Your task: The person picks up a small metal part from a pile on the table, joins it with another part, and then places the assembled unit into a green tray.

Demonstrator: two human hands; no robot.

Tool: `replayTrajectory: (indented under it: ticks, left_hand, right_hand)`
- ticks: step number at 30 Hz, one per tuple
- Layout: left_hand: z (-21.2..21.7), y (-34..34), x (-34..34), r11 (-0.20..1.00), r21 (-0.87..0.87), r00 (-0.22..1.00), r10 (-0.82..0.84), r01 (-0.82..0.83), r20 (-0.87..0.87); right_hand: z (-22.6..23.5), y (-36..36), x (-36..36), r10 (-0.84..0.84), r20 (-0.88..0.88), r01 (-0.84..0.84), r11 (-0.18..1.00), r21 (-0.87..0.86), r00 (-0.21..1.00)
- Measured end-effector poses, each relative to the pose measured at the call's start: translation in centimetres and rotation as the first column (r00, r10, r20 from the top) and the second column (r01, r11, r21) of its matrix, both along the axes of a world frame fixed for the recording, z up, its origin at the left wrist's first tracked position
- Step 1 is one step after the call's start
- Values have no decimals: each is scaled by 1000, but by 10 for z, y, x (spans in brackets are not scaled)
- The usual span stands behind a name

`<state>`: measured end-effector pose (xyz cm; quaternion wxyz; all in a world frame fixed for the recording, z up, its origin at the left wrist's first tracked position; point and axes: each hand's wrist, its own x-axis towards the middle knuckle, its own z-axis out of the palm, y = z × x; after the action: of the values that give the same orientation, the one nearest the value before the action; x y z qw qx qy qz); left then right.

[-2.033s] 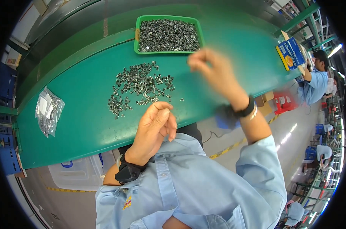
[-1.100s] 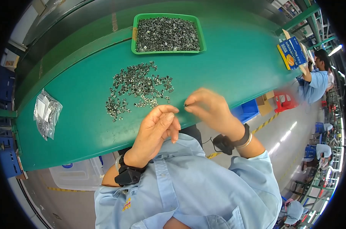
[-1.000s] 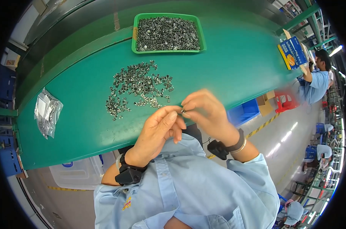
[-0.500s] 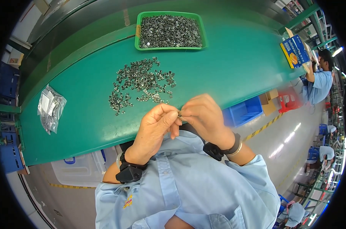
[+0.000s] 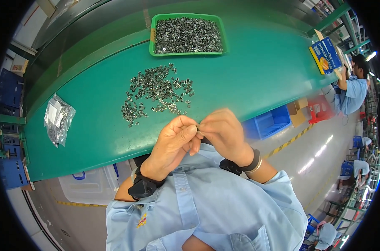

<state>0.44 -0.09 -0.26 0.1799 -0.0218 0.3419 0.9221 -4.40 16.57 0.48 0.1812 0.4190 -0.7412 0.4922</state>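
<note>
Shirt cloth (image 5: 236,201) is closest, light blue, with two hands up near it. The left hand (image 5: 172,144) pinches a tiny dark piece (image 5: 198,129) between thumb and finger. The right hand (image 5: 224,133) pinches it too, so the tips of both hands meet. About a second ago the right hand was apart, with a tiny piece in its tips. Now both hands work at one spot. The piece is mostly hidden, so I cannot tell how it is turned. Past the hands, a messy pile of shiny metal bits (image 5: 156,87) lies on the green table (image 5: 248,79), looking the same as before. A clear bag (image 5: 59,119) lies to the left. Farther back sits a green tray (image 5: 190,54), full of metal bits too.
</note>
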Motion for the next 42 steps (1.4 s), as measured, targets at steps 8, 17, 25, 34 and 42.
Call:
replayTrajectory:
  ticks: [8,17,25,34,42]
  left_hand:
    - [-1,7,-2,984,168,998,-48,54,-43]
    - [8,7,-3,999,37,1000,-18,18,13]
    - [-2,9,-3,948,294,993,-118,120,-26]
    - [5,3,-5,997,18,997,-74,75,-39]
    - [4,-6,-7,999,40,999,34,-35,19]
  right_hand:
    - [2,4,2,28,62,-26,999,-33,998]
    - [3,7,-6,18,17,-17,999,-41,1000]
    - [3,2,0,117,107,-99,983,-155,987]
    - [1,3,-2,119,107,-109,989,-101,987]
    - [26,6,-63,-4,36,-1,993,122,999]
